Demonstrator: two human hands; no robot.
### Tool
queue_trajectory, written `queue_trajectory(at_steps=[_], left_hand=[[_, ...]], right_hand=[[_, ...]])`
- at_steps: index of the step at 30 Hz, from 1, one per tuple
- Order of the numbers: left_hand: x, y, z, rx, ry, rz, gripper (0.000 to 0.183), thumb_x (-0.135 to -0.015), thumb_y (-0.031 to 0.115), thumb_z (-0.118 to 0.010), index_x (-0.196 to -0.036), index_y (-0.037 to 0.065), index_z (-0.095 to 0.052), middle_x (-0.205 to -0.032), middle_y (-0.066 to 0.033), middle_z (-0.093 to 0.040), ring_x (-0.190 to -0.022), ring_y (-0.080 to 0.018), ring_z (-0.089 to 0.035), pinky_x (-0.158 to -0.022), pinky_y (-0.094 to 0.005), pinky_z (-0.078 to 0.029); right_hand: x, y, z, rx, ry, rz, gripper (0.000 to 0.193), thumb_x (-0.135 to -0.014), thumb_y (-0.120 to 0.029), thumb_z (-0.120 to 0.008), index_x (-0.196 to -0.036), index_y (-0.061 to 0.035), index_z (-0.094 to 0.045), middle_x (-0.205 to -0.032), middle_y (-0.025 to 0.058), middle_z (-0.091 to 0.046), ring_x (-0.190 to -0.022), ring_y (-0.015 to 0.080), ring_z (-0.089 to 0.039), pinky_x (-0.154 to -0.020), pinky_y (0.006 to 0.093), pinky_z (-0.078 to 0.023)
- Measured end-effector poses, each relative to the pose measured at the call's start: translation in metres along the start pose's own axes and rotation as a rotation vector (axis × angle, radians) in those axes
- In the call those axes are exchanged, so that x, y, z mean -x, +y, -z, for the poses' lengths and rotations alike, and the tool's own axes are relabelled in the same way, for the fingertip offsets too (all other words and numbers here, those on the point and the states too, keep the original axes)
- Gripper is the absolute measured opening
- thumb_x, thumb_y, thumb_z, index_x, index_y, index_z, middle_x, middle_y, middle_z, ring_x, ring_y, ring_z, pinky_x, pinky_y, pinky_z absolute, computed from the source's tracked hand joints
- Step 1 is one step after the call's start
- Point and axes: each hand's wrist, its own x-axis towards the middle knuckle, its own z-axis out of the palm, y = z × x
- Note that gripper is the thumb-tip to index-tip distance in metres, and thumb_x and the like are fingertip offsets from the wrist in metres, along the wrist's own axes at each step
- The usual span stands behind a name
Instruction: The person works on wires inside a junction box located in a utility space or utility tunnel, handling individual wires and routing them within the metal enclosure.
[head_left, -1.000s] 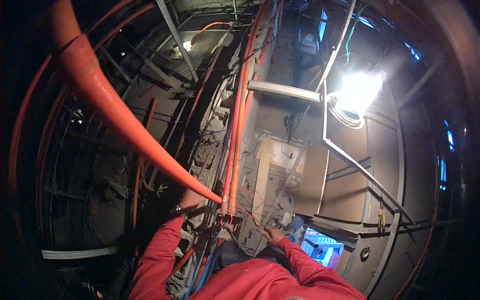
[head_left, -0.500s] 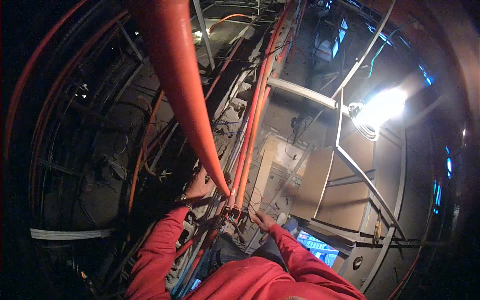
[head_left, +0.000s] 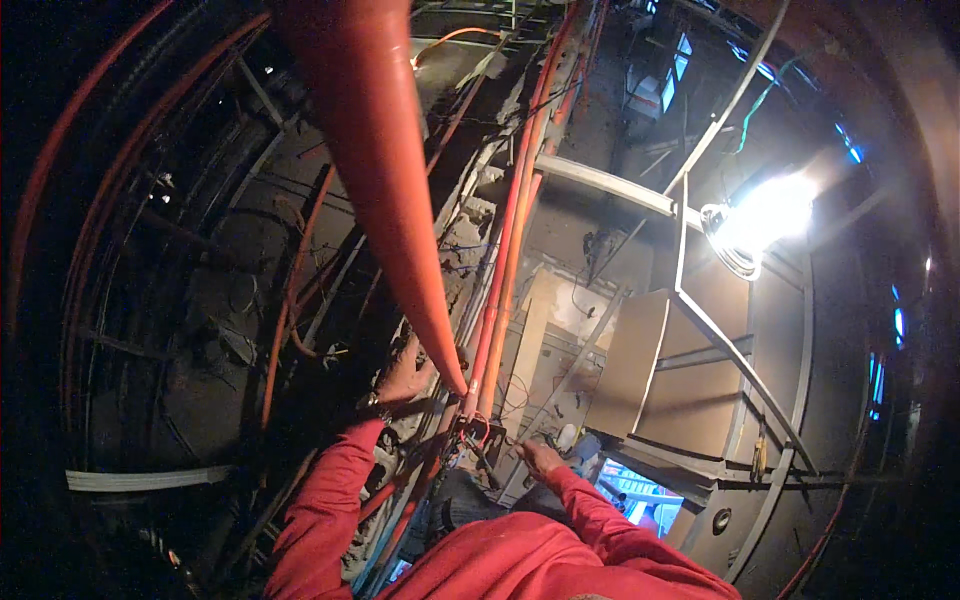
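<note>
A thick orange conduit pipe [head_left: 375,170] comes down from the top and narrows to a junction of wires [head_left: 470,430] in front of me. My left hand [head_left: 403,380] lies on the rough ledge just left of this pipe's lower end, its visible fingers stretched and apart; the pipe hides part of it. To the right of the wires is my right hand [head_left: 541,457], its fingers drawn together. Whatever they pinch is too small to make out. Loose red and dark wires stick out between the hands.
Two thinner orange conduits [head_left: 507,260] run up along the crumbling masonry ledge [head_left: 468,235]. A bright work lamp [head_left: 765,215] hangs on metal framing [head_left: 610,183] at right. Brown boards [head_left: 690,370] stand below it. More pipes and struts fill the dark left side.
My right hand has moved slightly right and down, away from the wires. My left hand stays on the ledge. The thick pipe has shifted a little to the right in view.
</note>
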Motion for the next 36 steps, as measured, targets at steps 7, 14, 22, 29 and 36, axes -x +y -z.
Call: queue_trajectory(at_steps=[7,14,22,29,36], left_hand=[[0.002,-0.089,-0.028,-0.153,-0.042,-0.074,0.034,-0.085,0.015,-0.057,-0.113,-0.002,-0.054,-0.106,-0.0246,-0.06,-0.103,-0.0388,-0.058,-0.088,-0.0454,-0.044],[0.004,-0.099,-0.017,-0.304,-0.132,0.123,0.057,-0.088,0.029,-0.061,-0.129,-0.004,-0.038,-0.127,-0.0273,-0.042,-0.12,-0.0421,-0.041,-0.105,-0.0486,-0.027],[-0.001,-0.083,-0.029,-0.264,0.024,-0.117,0.031,-0.082,0.017,-0.061,-0.104,-0.002,-0.05,-0.097,-0.0191,-0.054,-0.092,-0.0366,-0.054,-0.082,-0.0455,-0.042],[0.003,-0.085,-0.025,-0.258,-0.015,0.059,0.054,-0.086,0.023,-0.063,-0.127,-0.003,-0.039,-0.119,-0.0208,-0.048,-0.111,-0.0356,-0.05,-0.097,-0.044,-0.039],[0.001,-0.094,-0.022,-0.268,-0.029,0.083,0.049,-0.085,0.022,-0.064,-0.122,-0.003,-0.043,-0.115,-0.0202,-0.052,-0.107,-0.0334,-0.053,-0.094,-0.0429,-0.041]], right_hand=[[0.045,0.122,-0.014,0.003,0.027,-0.052,0.042,-0.099,-0.046,-0.039,-0.103,-0.008,-0.056,-0.087,0.0221,-0.064,-0.084,0.0428,-0.062,-0.072,0.0488,-0.047],[0.009,0.067,-0.023,-0.012,-0.037,0.014,0.051,-0.097,-0.052,-0.036,-0.114,-0.008,-0.054,-0.095,0.0247,-0.064,-0.092,0.0448,-0.061,-0.078,0.0506,-0.047],[0.01,0.084,-0.035,-0.15,0.038,-0.056,0.051,-0.097,-0.051,-0.037,-0.114,-0.0078,-0.056,-0.097,0.0243,-0.065,-0.095,0.0429,-0.061,-0.08,0.0492,-0.047],[0.014,0.056,-0.012,-0.215,0.09,-0.033,0.049,-0.097,-0.049,-0.038,-0.109,-0.0061,-0.058,-0.094,0.0235,-0.065,-0.095,0.0421,-0.061,-0.08,0.0484,-0.047],[0.004,0.046,-0.027,-0.13,0.048,-0.101,0.051,-0.096,-0.049,-0.042,-0.119,-0.0055,-0.055,-0.103,0.0225,-0.065,-0.098,0.0387,-0.062,-0.084,0.0442,-0.047]])
